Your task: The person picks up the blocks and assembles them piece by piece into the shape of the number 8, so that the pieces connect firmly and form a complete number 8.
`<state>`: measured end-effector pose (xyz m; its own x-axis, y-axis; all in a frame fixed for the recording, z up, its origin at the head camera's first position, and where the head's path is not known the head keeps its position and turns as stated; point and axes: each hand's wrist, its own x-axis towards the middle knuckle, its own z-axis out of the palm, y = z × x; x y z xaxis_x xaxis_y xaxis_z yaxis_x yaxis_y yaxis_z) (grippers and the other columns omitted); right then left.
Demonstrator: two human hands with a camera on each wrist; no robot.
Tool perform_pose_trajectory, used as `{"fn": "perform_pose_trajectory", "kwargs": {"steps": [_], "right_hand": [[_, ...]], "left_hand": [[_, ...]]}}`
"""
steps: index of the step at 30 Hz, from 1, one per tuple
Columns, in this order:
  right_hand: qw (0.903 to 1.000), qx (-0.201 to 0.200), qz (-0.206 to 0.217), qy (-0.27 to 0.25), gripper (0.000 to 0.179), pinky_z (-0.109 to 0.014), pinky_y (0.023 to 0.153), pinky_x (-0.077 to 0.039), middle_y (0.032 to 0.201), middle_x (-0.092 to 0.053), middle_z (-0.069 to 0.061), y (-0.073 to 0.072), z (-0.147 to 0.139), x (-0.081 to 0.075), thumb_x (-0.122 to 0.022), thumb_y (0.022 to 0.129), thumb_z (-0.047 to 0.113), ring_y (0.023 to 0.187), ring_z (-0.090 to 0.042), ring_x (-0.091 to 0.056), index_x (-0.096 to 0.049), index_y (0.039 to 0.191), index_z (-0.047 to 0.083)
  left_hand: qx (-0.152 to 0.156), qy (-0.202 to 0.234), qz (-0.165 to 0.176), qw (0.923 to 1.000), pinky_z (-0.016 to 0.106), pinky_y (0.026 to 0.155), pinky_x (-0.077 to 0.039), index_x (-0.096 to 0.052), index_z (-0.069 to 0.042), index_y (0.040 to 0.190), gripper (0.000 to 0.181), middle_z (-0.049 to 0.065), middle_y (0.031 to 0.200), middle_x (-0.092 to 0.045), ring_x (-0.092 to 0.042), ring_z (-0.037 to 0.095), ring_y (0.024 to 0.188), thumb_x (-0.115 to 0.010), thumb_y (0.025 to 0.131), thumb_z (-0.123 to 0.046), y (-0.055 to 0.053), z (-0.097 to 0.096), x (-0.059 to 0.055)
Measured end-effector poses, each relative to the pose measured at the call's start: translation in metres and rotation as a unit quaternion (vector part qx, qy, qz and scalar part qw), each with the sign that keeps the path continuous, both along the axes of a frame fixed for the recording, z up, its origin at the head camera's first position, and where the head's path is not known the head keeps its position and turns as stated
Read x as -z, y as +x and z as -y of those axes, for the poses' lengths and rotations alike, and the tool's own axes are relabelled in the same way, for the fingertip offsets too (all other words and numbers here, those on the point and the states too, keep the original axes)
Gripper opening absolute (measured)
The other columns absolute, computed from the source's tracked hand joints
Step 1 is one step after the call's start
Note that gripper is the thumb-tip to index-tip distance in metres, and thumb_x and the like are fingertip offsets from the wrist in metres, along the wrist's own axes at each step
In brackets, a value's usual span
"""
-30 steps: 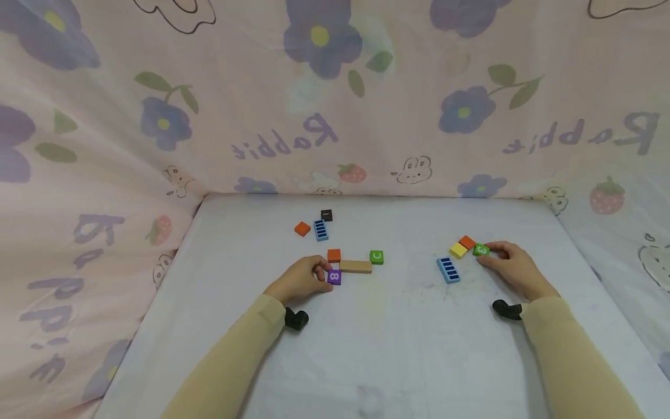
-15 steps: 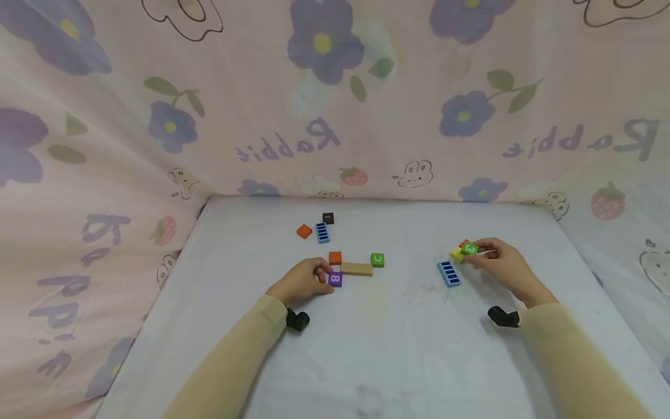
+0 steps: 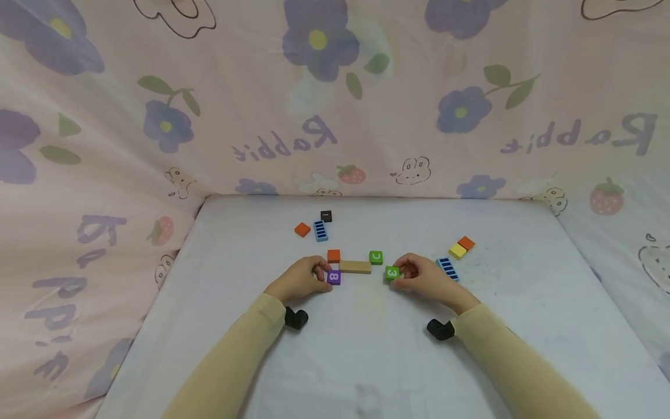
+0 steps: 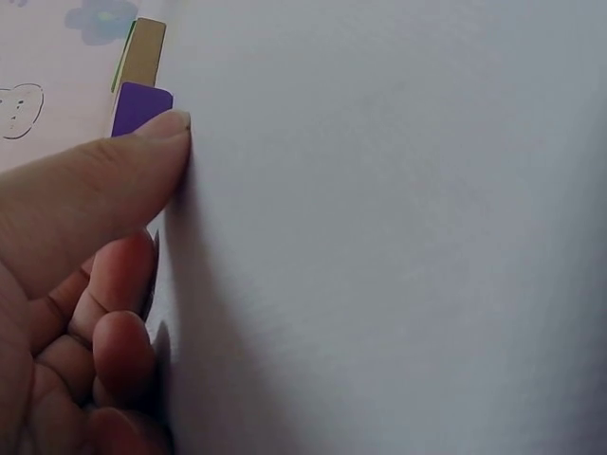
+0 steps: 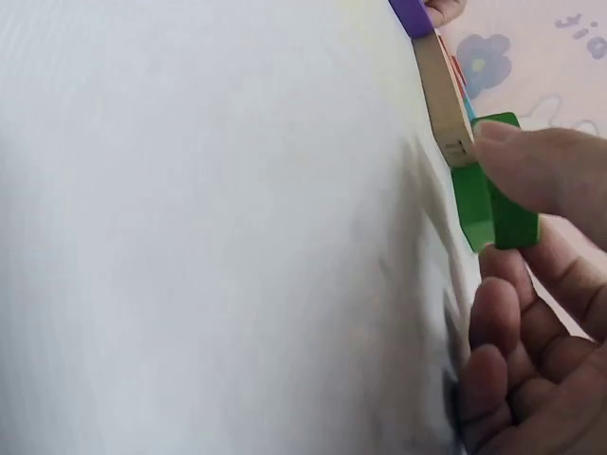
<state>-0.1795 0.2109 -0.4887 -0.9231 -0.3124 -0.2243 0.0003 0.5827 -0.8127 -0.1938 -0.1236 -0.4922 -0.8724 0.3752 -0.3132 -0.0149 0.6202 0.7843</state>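
- Block, purple, square, numbered 8 [image 3: 334, 277]: pinched by left hand [image 3: 300, 279].
- Block, green, square, numbered 3 [image 3: 392, 273]: pinched by right hand [image 3: 423, 279].
- Strip, tan, wooden, rectangular [image 3: 355, 267]: between both hands.
- Block, orange, square [image 3: 333, 256]: just beyond left hand.
- Block, green, square, white-marked [image 3: 376, 258]: just beyond right hand, toward left.

Three orange blocks [image 3: 302, 230] [image 3: 334, 256] [image 3: 466, 242], two green blocks [image 3: 376, 257] [image 3: 391, 273], two blue blocks [image 3: 320, 231] [image 3: 446, 268], one purple block [image 3: 334, 277], one yellow block [image 3: 458, 251], one black block [image 3: 326, 216] and one wooden block [image 3: 355, 267] make eleven in all, alongside two hands [image 3: 300, 280] [image 3: 428, 280], two sleeves [image 3: 230, 355] [image 3: 515, 355] and two black wrist pieces [image 3: 296, 318] [image 3: 441, 329]
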Motion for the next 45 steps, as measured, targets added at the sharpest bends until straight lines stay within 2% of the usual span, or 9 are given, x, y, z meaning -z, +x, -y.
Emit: {"fn": "perform_pose_trajectory", "kwargs": {"steps": [6,13,20,27,34,39,45], "right_hand": [[0.9995,-0.028,0.000,0.017,0.042,-0.031,0.068,-0.040,0.088,-0.055,-0.005,0.002,0.016,0.007,-0.083,0.076,0.036,0.081,-0.020,-0.050,-0.059,0.106,0.019],[0.9988,-0.043,-0.004,0.025,0.038,-0.038,0.074,-0.037,0.099,-0.053,-0.005,-0.001,0.030,-0.006,-0.082,0.077,0.029,0.087,-0.022,-0.045,-0.058,0.103,0.017],[0.9992,-0.023,0.003,0.034,0.038,-0.038,0.079,-0.036,0.101,-0.049,-0.006,-0.006,0.039,-0.013,-0.083,0.076,0.027,0.094,-0.022,-0.044,-0.059,0.103,0.016],[0.9983,0.007,0.040,0.043,0.039,-0.038,0.081,-0.035,0.101,-0.048,-0.007,-0.008,0.044,-0.015,-0.085,0.074,0.025,0.096,-0.024,-0.044,-0.062,0.104,0.015],[0.9980,0.019,0.042,0.044,0.040,-0.039,0.082,-0.035,0.103,-0.048,-0.007,-0.008,0.045,-0.017,-0.085,0.074,0.025,0.097,-0.024,-0.043,-0.062,0.105,0.014],[0.9980,0.015,0.048,0.040,0.039,-0.040,0.081,-0.034,0.101,-0.047,-0.008,-0.008,0.044,-0.014,-0.085,0.075,0.023,0.097,-0.025,-0.043,-0.062,0.105,0.014],[0.9978,0.021,0.052,0.037,0.039,-0.039,0.081,-0.035,0.102,-0.047,-0.007,-0.003,0.048,0.003,-0.084,0.075,0.021,0.098,-0.025,-0.043,-0.061,0.105,0.014]], "left_hand": [[0.004,-0.003,0.008,1.0000,0.036,0.075,-0.041,-0.061,-0.020,0.106,0.035,0.004,0.088,-0.055,-0.051,0.020,0.085,-0.082,0.079,-0.024,0.001,0.000,0.000],[-0.001,-0.004,-0.008,1.0000,0.036,0.076,-0.041,-0.061,-0.021,0.106,0.035,0.003,0.088,-0.056,-0.052,0.020,0.085,-0.082,0.079,-0.025,-0.003,0.002,-0.009],[-0.004,-0.010,-0.013,0.9999,0.035,0.075,-0.041,-0.060,-0.021,0.107,0.035,0.004,0.089,-0.056,-0.051,0.021,0.086,-0.081,0.079,-0.026,-0.006,0.002,-0.017],[0.000,-0.014,-0.008,0.9999,0.034,0.075,-0.041,-0.060,-0.020,0.107,0.035,0.003,0.088,-0.055,-0.051,0.020,0.085,-0.081,0.080,-0.025,-0.005,0.000,-0.018],[-0.001,-0.009,-0.020,0.9998,0.035,0.074,-0.040,-0.060,-0.017,0.107,0.034,0.003,0.086,-0.055,-0.050,0.020,0.081,-0.081,0.080,-0.021,-0.004,-0.002,-0.023],[-0.001,-0.003,-0.013,0.9999,0.035,0.075,-0.039,-0.060,-0.017,0.106,0.034,0.004,0.086,-0.055,-0.050,0.020,0.081,-0.081,0.080,-0.020,-0.003,-0.003,-0.019],[0.007,-0.011,-0.006,0.9999,0.035,0.076,-0.040,-0.061,-0.018,0.106,0.034,0.003,0.086,-0.055,-0.051,0.020,0.083,-0.081,0.080,-0.023,-0.003,0.001,-0.002]]}}
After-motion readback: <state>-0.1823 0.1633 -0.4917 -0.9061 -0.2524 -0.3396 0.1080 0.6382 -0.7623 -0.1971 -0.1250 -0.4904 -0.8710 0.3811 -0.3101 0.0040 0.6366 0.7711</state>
